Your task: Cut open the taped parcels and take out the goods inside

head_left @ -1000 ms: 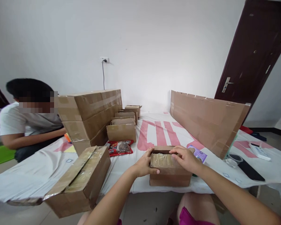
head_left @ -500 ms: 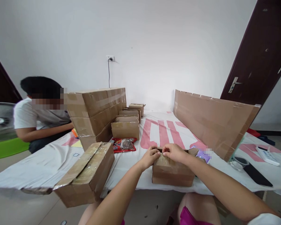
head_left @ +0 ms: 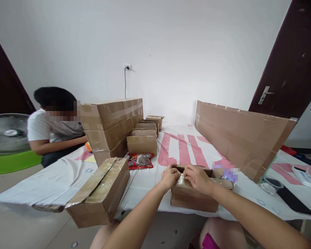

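Note:
A small cardboard box [head_left: 194, 200] stands at the table's front edge, its near flap covered with shiny clear tape. My left hand [head_left: 171, 177] is closed at the left part of that flap, with its fingertips on the edge. Close beside it, my right hand [head_left: 198, 177] pinches the same flap. Behind the fingers a dark gap shows the box is partly open; its contents are hidden. Just right of the box lies a purple packet [head_left: 230, 174], partly blurred out. To the left sits a longer taped cardboard box [head_left: 101, 193], its top flaps nearly closed.
A red food packet [head_left: 141, 160] lies before a row of small open boxes [head_left: 142, 145]. Stacked cartons [head_left: 111, 128] stand left, a cardboard panel [head_left: 241, 135] right. A tape roll [head_left: 272, 183] and black phone-like slab [head_left: 294, 200] lie right. Another person [head_left: 54, 124] sits left.
The view has turned slightly left, so everything sits further right. The dark opening of the small box shows more behind my fingers. Both hands stay at the flap.

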`<state>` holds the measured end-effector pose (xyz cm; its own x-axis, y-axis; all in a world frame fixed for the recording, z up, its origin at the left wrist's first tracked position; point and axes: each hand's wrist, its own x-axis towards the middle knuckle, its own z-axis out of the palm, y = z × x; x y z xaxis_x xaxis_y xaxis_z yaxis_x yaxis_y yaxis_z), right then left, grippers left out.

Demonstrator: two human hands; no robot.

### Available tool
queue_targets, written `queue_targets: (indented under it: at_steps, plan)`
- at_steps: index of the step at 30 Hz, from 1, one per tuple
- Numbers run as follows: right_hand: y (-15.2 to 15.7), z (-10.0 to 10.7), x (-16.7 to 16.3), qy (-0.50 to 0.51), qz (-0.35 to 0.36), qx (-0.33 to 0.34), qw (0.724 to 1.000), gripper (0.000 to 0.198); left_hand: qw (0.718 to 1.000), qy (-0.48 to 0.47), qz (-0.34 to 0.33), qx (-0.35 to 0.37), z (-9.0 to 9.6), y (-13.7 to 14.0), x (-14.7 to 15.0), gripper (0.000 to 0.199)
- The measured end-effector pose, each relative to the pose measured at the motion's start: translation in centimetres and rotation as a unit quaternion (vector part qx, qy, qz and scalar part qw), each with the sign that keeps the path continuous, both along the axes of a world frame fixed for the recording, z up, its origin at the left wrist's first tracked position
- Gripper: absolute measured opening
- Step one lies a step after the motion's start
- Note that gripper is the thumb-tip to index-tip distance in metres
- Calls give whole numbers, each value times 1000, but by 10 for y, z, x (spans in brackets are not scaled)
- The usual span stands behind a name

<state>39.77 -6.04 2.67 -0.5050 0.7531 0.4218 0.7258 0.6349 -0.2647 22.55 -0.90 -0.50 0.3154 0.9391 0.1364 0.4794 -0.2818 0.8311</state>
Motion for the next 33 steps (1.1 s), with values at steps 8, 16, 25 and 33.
queue_targets:
  at_steps: [8,16,25,33]
  plan:
    - [-9,3,15,50,81,-27,995,17,1000,27,1,11,9,-13,0,22]
    - [-17,19,28,51,110,-106,987,15,997,57,-11,40,5,-22,3,27]
    - [-5,9,36,171,38,-190,966,27,994,88,-29,59,5,-20,4,26]
    - [-20,16,2,19,30,-76,996,19,992,93,-46,66,2,-18,1,28]
